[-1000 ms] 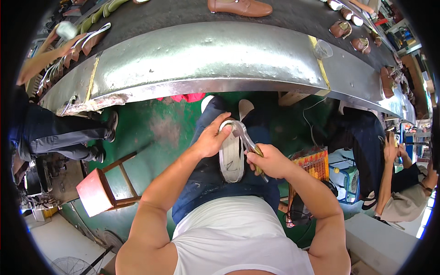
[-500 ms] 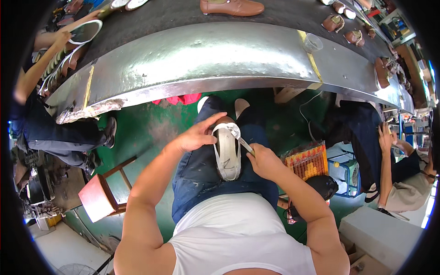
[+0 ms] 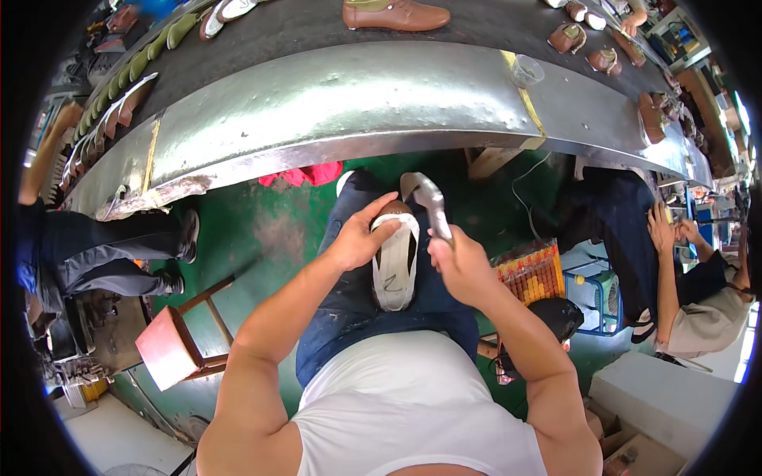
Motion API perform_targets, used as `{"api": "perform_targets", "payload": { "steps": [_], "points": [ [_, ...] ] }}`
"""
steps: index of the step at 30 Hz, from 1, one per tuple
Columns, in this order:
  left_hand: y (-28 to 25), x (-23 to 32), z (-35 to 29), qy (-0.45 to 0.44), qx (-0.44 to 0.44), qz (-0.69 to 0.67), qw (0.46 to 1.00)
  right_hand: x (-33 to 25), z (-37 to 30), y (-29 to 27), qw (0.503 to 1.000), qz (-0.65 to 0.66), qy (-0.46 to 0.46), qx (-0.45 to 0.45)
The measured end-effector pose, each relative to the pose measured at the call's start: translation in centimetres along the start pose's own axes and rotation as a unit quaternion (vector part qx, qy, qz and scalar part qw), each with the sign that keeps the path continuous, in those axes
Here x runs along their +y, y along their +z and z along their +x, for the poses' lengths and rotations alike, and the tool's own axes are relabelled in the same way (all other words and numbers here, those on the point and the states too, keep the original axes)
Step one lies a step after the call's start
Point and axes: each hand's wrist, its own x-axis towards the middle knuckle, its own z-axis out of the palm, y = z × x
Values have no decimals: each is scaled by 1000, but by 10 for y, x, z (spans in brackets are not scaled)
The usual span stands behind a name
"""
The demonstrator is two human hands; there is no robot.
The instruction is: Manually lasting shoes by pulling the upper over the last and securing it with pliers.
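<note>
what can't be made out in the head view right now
In the head view:
- tool: grip end, hidden in the right hand
- held shoe: the side facing down, hidden by its sole
- left hand: some fingers, hidden behind the hand and shoe
- brown shoe on the bench: top, cut off by the upper edge

Lap (image 3: 328, 321): shoe (image 3: 394, 266) lengthwise on top.
Left hand (image 3: 361, 239): on the shoe's far end.
Right hand (image 3: 463, 268): right of the shoe, around the tool (image 3: 433, 202).
Counter (image 3: 333, 95): before the person; loafer (image 3: 405, 16) in the middle, cup (image 3: 527, 71) right along the near edge.
Floor (image 3: 262, 262): stool (image 3: 167, 347) to the left.
Mat (image 3: 530, 276): right of the lap.
Co-workers: one far left (image 3: 119, 242), one far right (image 3: 702, 317).
</note>
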Motion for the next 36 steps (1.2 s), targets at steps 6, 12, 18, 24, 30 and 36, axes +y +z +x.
{"api": "perform_targets", "payload": {
  "steps": [6, 12, 18, 24, 30, 36],
  "points": [
    [24, -49, -33, -26, 19, 170, 985, 49, 8, 4, 996, -59, 63, 7],
    [4, -44, -34, -53, -93, 73, 992, 69, 18, 44, 986, -70, 150, 21],
    [-18, -32, -30, -149, -175, -103, 968, 95, 20, 21, 989, 34, 113, -90],
    [1, -38, -38, -174, -206, -203, 941, 89, 14, 6, 965, 160, 177, -105],
    [28, -58, -62, -129, -70, -92, 985, 33, -32, -30, 938, -229, 99, -242],
    [47, -70, -62, -100, -54, -65, 991, 36, -33, -14, 919, -340, -110, -167]
  ]
}}
